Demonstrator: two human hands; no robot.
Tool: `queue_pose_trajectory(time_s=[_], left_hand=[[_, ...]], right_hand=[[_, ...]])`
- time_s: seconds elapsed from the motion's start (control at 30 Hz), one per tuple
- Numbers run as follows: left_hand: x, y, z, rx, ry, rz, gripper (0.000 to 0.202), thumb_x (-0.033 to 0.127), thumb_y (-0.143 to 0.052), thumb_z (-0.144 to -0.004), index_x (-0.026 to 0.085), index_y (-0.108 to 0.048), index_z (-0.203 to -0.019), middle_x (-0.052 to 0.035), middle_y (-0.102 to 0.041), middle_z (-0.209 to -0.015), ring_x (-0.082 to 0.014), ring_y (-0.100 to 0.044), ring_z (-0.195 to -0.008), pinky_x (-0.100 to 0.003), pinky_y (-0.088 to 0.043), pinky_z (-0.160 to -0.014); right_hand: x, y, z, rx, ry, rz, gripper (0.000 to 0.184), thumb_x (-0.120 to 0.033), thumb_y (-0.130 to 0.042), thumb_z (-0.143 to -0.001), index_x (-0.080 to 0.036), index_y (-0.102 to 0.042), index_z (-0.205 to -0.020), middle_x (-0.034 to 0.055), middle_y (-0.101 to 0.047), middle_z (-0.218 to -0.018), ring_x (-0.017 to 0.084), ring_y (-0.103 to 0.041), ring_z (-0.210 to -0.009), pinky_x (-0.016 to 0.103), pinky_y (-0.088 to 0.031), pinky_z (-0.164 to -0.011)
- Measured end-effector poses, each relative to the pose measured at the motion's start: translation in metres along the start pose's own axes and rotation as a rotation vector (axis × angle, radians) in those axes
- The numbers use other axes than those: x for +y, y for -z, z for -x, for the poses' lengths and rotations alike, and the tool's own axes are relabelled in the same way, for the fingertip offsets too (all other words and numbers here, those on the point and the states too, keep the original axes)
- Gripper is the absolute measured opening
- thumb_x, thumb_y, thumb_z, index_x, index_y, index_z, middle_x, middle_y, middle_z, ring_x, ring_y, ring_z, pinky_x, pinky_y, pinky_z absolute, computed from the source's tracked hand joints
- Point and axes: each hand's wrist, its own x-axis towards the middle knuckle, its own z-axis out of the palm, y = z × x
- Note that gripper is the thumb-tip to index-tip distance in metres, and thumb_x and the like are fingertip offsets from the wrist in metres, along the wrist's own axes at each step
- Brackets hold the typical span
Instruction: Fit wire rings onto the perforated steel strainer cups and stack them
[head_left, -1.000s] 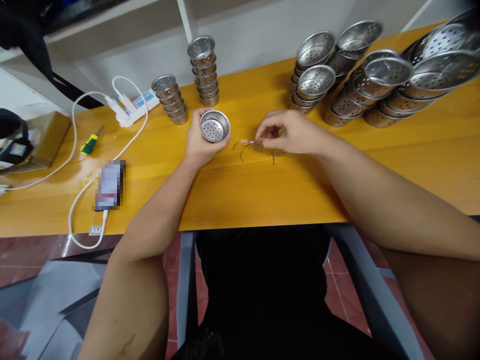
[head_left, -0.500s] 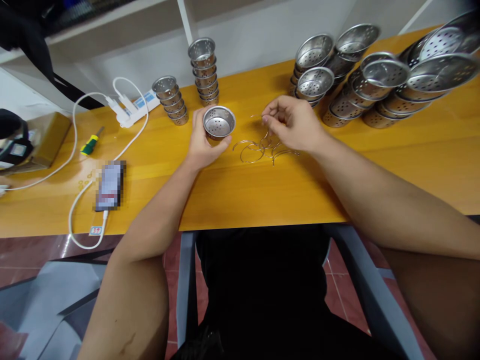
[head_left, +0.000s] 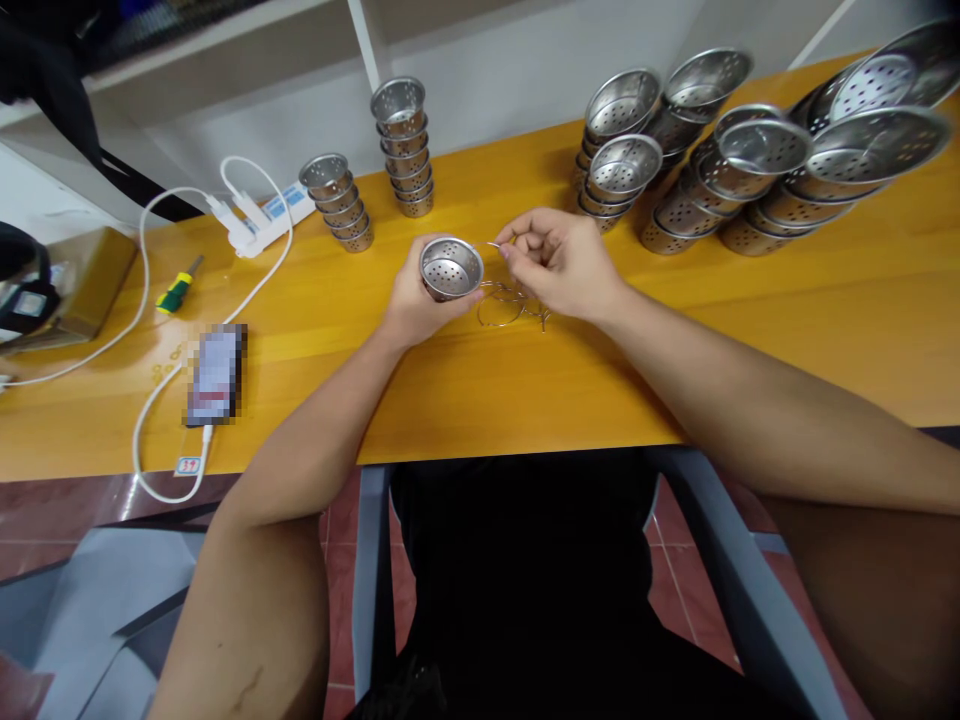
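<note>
My left hand (head_left: 409,300) is wrapped round a small perforated steel cup (head_left: 451,267), held just above the orange table (head_left: 465,380) with its open mouth facing up. My right hand (head_left: 559,265) is pinched on a thin wire handle (head_left: 496,246), its end close to the cup's right rim. Whether the wire touches the rim I cannot tell. A small heap of loose wire handles (head_left: 510,303) lies on the table right below both hands.
Two short stacks of the same cups (head_left: 337,200) (head_left: 405,145) stand at the back left. Several toppled rows of cups (head_left: 750,170) fill the back right. A white power strip (head_left: 266,215) with cables, a screwdriver (head_left: 178,288) and a phone (head_left: 216,372) lie at the left.
My right hand lifted one wire out of the heap and carried it left to the cup. My left hand shifted the cup slightly right and tilted it toward the wire.
</note>
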Motion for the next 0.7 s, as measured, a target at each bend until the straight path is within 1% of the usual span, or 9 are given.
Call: queue_pose_trajectory(time_s=[0.1,0.2,0.33,0.4,0.5,0.6,0.7], left_hand=[[0.007,-0.007,0.001,-0.042,-0.004,0.022,0.109,0.093,-0.109,-0.087,0.032,-0.064,-0.165,-0.0095,-0.083,-0.146,-0.0351,-0.088,-0.144,-0.062,-0.073,-0.135],[0.012,-0.012,0.002,-0.060,-0.012,0.036,0.114,0.095,-0.110,-0.083,0.034,-0.061,-0.165,-0.0081,-0.084,-0.145,-0.0343,-0.090,-0.140,-0.061,-0.075,-0.131],[0.012,-0.016,0.004,-0.068,-0.011,0.034,0.121,0.097,-0.112,-0.078,0.035,-0.058,-0.167,-0.0093,-0.084,-0.148,-0.0353,-0.091,-0.137,-0.061,-0.076,-0.128],[0.011,-0.016,0.005,-0.075,-0.022,0.036,0.122,0.097,-0.111,-0.079,0.035,-0.056,-0.169,-0.0105,-0.083,-0.151,-0.0369,-0.089,-0.142,-0.062,-0.075,-0.129],[0.012,-0.015,0.006,-0.093,-0.017,0.035,0.123,0.096,-0.111,-0.082,0.035,-0.053,-0.173,-0.0106,-0.082,-0.154,-0.0377,-0.088,-0.146,-0.063,-0.072,-0.132],[0.018,-0.015,0.006,-0.089,-0.001,0.021,0.123,0.095,-0.112,-0.081,0.035,-0.054,-0.172,-0.0107,-0.082,-0.152,-0.0380,-0.089,-0.144,-0.063,-0.072,-0.132],[0.025,-0.014,0.007,-0.075,-0.010,0.000,0.118,0.094,-0.110,-0.084,0.034,-0.055,-0.169,-0.0106,-0.082,-0.148,-0.0362,-0.089,-0.137,-0.061,-0.073,-0.130]], right_hand=[[0.000,-0.004,0.000,0.012,0.009,0.025,0.062,-0.089,-0.096,-0.107,-0.033,-0.071,-0.115,-0.0015,-0.050,-0.079,0.023,-0.045,-0.070,0.040,-0.042,-0.064],[0.003,-0.007,0.000,0.023,-0.007,0.076,0.055,-0.083,-0.096,-0.110,-0.032,-0.073,-0.114,-0.0014,-0.050,-0.077,0.023,-0.045,-0.070,0.041,-0.044,-0.066],[0.006,-0.011,0.001,0.032,-0.028,0.120,0.044,-0.074,-0.093,-0.114,-0.033,-0.076,-0.115,-0.0015,-0.052,-0.073,0.025,-0.048,-0.068,0.045,-0.050,-0.069],[0.007,-0.013,0.002,0.044,-0.026,0.113,0.042,-0.072,-0.091,-0.116,-0.033,-0.076,-0.116,-0.0021,-0.052,-0.073,0.024,-0.050,-0.068,0.044,-0.052,-0.069],[0.007,-0.017,0.002,0.061,-0.023,0.110,0.043,-0.070,-0.094,-0.115,-0.032,-0.074,-0.118,-0.0031,-0.053,-0.074,0.024,-0.050,-0.069,0.042,-0.052,-0.068],[0.009,-0.021,0.003,0.069,-0.045,0.125,0.040,-0.065,-0.096,-0.113,-0.033,-0.075,-0.123,-0.0037,-0.053,-0.075,0.024,-0.050,-0.069,0.041,-0.053,-0.069],[0.008,-0.025,0.003,0.077,-0.072,0.129,0.037,-0.061,-0.095,-0.111,-0.033,-0.079,-0.128,-0.0034,-0.052,-0.074,0.024,-0.049,-0.069,0.042,-0.057,-0.070]])
